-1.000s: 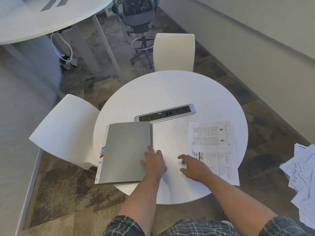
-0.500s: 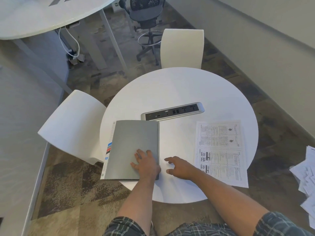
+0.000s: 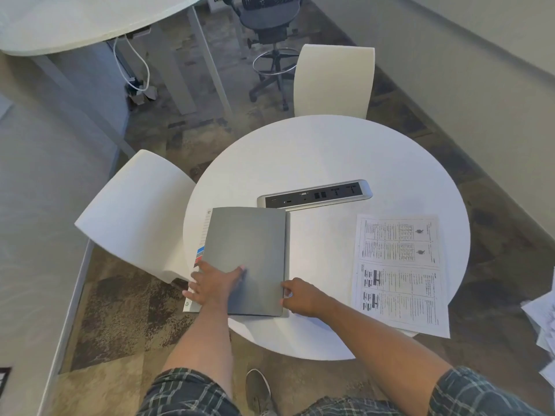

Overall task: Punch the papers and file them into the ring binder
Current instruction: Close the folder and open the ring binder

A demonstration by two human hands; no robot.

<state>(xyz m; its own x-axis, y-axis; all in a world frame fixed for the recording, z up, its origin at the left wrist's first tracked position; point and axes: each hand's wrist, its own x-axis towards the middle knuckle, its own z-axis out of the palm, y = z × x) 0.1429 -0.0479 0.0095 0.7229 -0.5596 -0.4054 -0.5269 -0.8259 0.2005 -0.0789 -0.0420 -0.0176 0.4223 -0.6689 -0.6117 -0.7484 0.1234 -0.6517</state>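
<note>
A closed grey ring binder (image 3: 249, 250) lies on the left part of the round white table (image 3: 330, 151), with coloured index tabs showing along its left edge. My left hand (image 3: 214, 283) rests flat on the binder's near left corner, fingers spread. At the binder's near right edge, my right hand (image 3: 300, 297) touches the cover with curled fingertips. Printed papers (image 3: 399, 271) lie flat on the table to the right, apart from both hands. No hole punch is in view.
A silver power and socket strip (image 3: 315, 195) sits on the table just behind the binder. White chairs stand at the left (image 3: 135, 211) and at the back (image 3: 333, 79). More loose papers (image 3: 543, 325) lie at the right edge of view.
My left hand has slid left across the binder cover to its near left corner. My right hand has moved left from the bare table to the binder's right edge.
</note>
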